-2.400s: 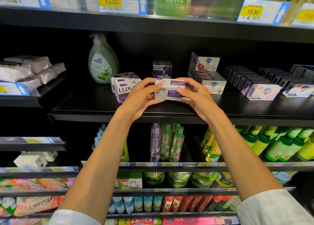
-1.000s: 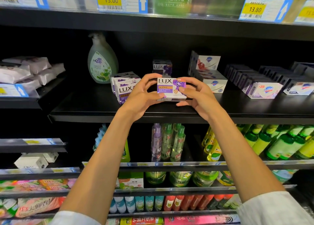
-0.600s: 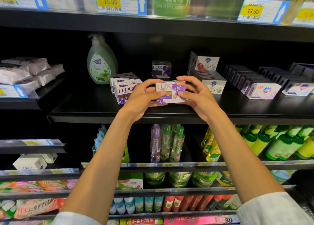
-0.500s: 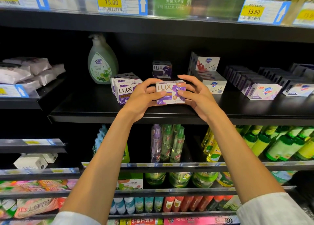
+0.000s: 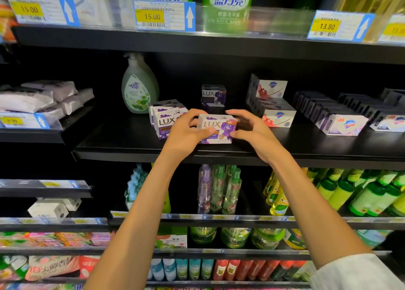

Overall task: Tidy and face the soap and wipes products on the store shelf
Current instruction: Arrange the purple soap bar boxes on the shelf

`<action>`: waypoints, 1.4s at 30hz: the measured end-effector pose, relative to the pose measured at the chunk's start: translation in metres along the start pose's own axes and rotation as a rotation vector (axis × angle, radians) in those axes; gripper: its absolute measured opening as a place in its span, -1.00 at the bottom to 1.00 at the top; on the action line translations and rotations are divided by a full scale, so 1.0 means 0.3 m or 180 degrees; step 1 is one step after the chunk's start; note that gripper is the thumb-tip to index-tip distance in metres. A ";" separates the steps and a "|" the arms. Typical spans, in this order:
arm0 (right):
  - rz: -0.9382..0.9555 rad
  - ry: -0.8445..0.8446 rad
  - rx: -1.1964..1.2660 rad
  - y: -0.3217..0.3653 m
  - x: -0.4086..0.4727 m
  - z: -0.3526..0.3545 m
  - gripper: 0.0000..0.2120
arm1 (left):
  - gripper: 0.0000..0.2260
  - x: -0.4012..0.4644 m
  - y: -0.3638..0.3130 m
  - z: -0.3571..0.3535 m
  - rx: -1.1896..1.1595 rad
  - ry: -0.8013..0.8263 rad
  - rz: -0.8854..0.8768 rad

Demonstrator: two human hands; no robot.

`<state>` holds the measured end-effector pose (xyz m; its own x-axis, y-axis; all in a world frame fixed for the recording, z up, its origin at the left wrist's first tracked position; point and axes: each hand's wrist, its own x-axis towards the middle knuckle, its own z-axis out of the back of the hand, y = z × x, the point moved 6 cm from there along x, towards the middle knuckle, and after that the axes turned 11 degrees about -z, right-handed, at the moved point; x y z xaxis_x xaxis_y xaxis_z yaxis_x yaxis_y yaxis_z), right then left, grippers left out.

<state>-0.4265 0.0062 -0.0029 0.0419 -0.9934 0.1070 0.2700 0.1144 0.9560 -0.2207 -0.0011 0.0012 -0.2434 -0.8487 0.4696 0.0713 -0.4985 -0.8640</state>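
Hands (image 5: 186,134) (image 5: 254,132), box (image 5: 217,128) reading LUX, shelf (image 5: 306,145)

We are looking at a white and purple LUX soap box (image 5: 217,128) that is standing upright near the front edge of the black shelf (image 5: 122,140), its printed face turned outward. A stack of matching LUX boxes (image 5: 163,120) is sitting just to its left, further from the front edge, and one more LUX box (image 5: 213,95) is standing toward the shelf's back edge. White wipes packs (image 5: 41,97) are lying piled on the neighbouring shelf, near its front edge.
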 end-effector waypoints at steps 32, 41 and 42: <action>0.0143 0.0007 -0.2018 -0.020 0.028 -0.062 -0.74 | -0.46 -0.146 0.038 0.292 0.2072 -0.0781 -0.0643; -0.0003 -0.0472 -0.1944 0.025 0.133 -0.040 -0.86 | -0.77 -0.260 -0.033 0.116 0.2572 -0.0073 -0.1572; -0.0026 -0.0572 -0.1958 0.034 0.165 -0.034 -0.84 | -0.74 -0.249 -0.022 0.088 0.2580 0.0124 -0.1593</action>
<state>-0.4120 -0.0417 0.0095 -0.1100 -0.9745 0.1956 0.7745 0.0393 0.6314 -0.1773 0.0608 -0.0235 -0.4584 -0.5045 0.7316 0.5955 -0.7855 -0.1685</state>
